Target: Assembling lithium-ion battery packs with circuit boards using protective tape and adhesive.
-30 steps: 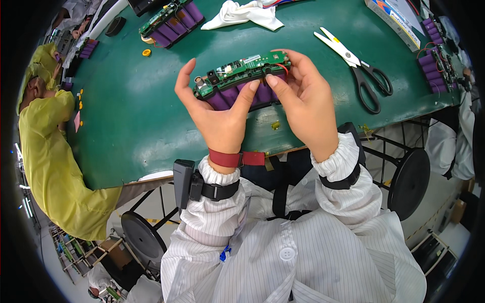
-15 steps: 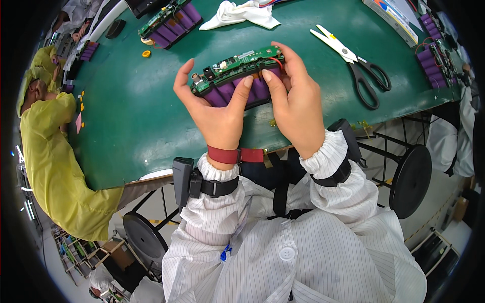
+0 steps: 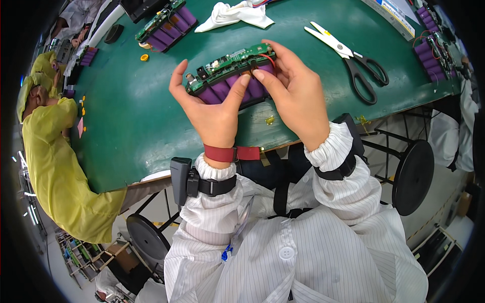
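Observation:
Between my two hands is a battery pack (image 3: 214, 92) with purple cells and a green circuit board (image 3: 232, 61) along its top. My left hand (image 3: 214, 113) grips its left end, thumb pressed on the front face. At the other end, my right hand (image 3: 298, 96) has its index finger behind the board's corner. Its thumb tip lies close to my left thumb, near the middle of the front. A red wire curves over the pack's right end. What the other fingers touch behind the pack is hidden.
Scissors (image 3: 347, 53) with black handles lie right on the green table (image 3: 126, 121). Behind are a white cloth (image 3: 235, 16) and another battery pack (image 3: 169, 30). More purple packs (image 3: 432, 58) sit far right. A person in yellow (image 3: 60, 166) works at the left; a stool (image 3: 413, 177) stands right.
My right hand has shifted a little, its thumb drawing slightly left and down the pack's front. The pack sits slightly further left in view, as does the whole table scene.

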`<state>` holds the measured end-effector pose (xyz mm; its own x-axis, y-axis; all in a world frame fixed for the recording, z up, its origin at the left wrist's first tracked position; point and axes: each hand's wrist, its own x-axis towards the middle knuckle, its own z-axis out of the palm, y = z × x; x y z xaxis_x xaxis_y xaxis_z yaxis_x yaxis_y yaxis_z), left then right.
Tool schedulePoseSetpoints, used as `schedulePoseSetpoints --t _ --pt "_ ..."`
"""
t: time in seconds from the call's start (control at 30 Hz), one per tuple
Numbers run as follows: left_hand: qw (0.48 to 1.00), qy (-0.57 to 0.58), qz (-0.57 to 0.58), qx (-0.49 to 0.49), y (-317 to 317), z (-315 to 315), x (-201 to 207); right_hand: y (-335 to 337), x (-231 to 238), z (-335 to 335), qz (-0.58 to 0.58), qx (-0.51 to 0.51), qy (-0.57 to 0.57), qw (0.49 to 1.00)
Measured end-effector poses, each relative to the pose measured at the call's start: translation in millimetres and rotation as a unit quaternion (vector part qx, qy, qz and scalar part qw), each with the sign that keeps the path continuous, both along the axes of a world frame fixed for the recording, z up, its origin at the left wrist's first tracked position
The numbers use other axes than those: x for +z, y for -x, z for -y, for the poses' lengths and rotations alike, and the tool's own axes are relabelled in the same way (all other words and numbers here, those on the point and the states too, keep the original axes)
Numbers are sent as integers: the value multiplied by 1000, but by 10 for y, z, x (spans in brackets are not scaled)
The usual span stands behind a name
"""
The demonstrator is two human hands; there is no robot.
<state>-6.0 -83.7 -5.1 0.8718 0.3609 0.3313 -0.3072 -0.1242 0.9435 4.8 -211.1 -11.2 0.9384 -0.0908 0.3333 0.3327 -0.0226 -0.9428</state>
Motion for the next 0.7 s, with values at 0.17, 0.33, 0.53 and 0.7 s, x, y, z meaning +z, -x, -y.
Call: schedulePoseSetpoints --t 0.17,0.33,0.53,0.7 --pt "998 -51 -9 30 -85 -70 -35 -118 -13 -7 -27 30 9 999" --pt "995 -80 -26 53 -101 -78 -42 -174 -28 -39 6 5 2 1000" --pt "996 -61 -29 54 -96 -51 -23 -179 -9 -52 -8 5 -17 1000" --pt "999 -16 -14 39 -78 -46 -39 -145 32 -41 -41 39 -79 995"
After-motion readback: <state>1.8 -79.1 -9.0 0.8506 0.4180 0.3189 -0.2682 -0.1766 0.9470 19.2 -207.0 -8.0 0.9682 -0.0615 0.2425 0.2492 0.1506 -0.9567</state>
